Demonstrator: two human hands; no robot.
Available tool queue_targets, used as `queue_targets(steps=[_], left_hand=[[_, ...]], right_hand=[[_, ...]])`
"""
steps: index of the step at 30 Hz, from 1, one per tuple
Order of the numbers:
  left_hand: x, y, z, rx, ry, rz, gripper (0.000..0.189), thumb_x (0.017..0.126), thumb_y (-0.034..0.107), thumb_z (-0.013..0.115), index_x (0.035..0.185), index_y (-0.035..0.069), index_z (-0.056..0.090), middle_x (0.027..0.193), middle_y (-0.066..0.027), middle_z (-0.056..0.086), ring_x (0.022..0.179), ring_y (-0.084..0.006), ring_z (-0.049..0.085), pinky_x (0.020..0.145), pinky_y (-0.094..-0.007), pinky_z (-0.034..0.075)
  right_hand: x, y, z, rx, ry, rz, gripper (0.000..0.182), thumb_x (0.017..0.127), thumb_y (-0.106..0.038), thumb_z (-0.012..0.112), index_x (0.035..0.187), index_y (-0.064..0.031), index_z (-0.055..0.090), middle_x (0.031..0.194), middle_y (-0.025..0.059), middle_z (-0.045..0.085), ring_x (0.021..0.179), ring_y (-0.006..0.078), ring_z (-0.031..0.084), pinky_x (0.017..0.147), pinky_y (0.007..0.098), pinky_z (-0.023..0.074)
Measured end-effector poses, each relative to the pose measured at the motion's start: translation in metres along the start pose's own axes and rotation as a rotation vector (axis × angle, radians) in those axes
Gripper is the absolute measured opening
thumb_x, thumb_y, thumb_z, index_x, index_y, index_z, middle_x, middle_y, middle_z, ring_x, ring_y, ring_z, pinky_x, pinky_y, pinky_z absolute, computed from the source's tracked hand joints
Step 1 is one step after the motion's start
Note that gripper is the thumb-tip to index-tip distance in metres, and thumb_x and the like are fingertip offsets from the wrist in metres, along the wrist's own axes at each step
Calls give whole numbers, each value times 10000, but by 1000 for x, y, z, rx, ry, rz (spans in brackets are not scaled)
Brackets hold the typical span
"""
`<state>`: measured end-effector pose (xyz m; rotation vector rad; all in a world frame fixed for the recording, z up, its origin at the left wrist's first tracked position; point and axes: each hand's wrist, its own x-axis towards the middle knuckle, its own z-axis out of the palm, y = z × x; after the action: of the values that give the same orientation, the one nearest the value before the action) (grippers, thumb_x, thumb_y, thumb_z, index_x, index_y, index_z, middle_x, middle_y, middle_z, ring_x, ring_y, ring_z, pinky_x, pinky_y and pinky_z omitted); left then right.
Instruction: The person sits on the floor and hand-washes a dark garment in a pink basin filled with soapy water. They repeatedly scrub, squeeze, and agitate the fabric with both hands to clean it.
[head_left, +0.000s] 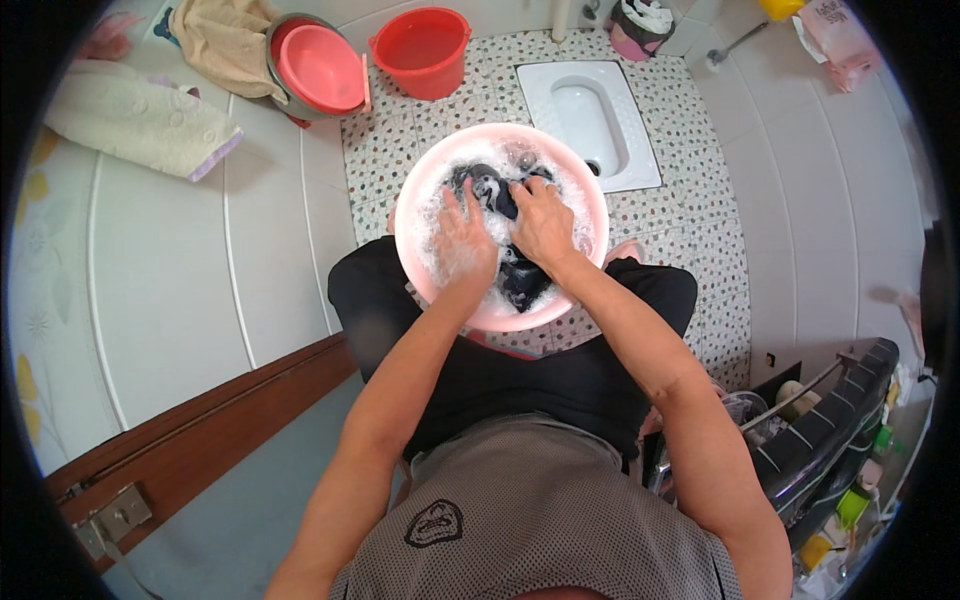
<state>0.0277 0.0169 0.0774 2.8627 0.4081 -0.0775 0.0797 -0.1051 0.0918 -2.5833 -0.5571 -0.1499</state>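
Note:
A pink plastic basin (600, 247) filled with white suds stands between my knees. Dark wet cloth (523, 281) lies in it, partly covered by foam. My left hand (465, 232) is in the left half of the basin, foam on its back, fingers apart and pointing away from me; the fingertips are beside the cloth. On the right, my right hand (541, 221) has its fingers curled over a bunched part of the dark cloth near the basin's middle. Foam and cloth hide what lies below the surface.
A white squat toilet (641, 161) is set in the speckled tile floor beyond the basin. A red bucket (421, 75) and a pink bowl (322, 69) are at the far left. A wooden door (225, 405) stands left; a cluttered rack (832, 420) is at right.

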Motion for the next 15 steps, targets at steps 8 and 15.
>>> queue_targets(steps=[8, 15], left_hand=[[6, -8, 6, -76, -89, 44, 701, 823, 69, 489, 1471, 41, 223, 1489, -255, 226, 1312, -443, 317, 1031, -556, 316], [15, -18, 15, 55, -145, 140, 519, 832, 129, 488, 1326, -25, 450, 1459, -249, 292, 1282, -415, 377, 1023, -509, 351]], right_hand=[[10, -3, 11, -38, -42, 5, 186, 738, -43, 554, 912, -62, 617, 940, 172, 563, 846, 403, 583, 623, 486, 522], [22, 5, 24, -76, -168, 18, 163, 786, -74, 515, 896, -50, 632, 978, 195, 592, 883, 418, 601, 714, 514, 501]])
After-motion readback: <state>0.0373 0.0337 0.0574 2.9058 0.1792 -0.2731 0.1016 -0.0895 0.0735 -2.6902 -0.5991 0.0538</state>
